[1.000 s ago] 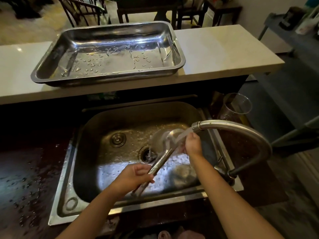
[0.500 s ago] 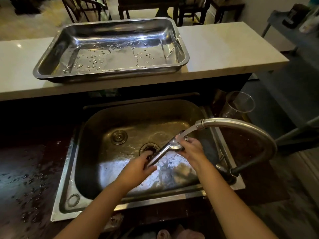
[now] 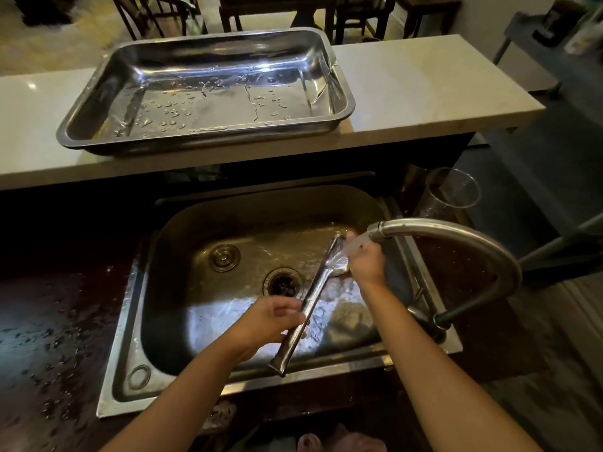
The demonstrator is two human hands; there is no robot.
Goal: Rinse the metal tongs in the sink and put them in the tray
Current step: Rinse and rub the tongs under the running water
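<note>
The metal tongs [image 3: 315, 290] slant over the steel sink [image 3: 202, 321], handle end low near the front rim, tips up under the faucet's stream. My left hand [image 3: 272, 319] grips the tongs' handle part. My right hand [image 3: 363, 261] is closed around the tongs' tips, where water from the faucet spout [image 3: 381, 230] runs over them. The large steel tray [image 3: 81, 132] sits on the pale raised counter behind the sink, wet with droplets and holding nothing else.
The curved faucet [image 3: 489, 252] arches in from the right of the sink. A clear plastic cup [image 3: 453, 194] stands at the sink's back right. The dark countertop [image 3: 49, 321] on the left is wet. Chairs stand beyond the pale counter [image 3: 424, 93].
The tongs have swung more upright, tips raised nearer the spout. My right hand moved up along with the tips, and my left hand stays on the handle.
</note>
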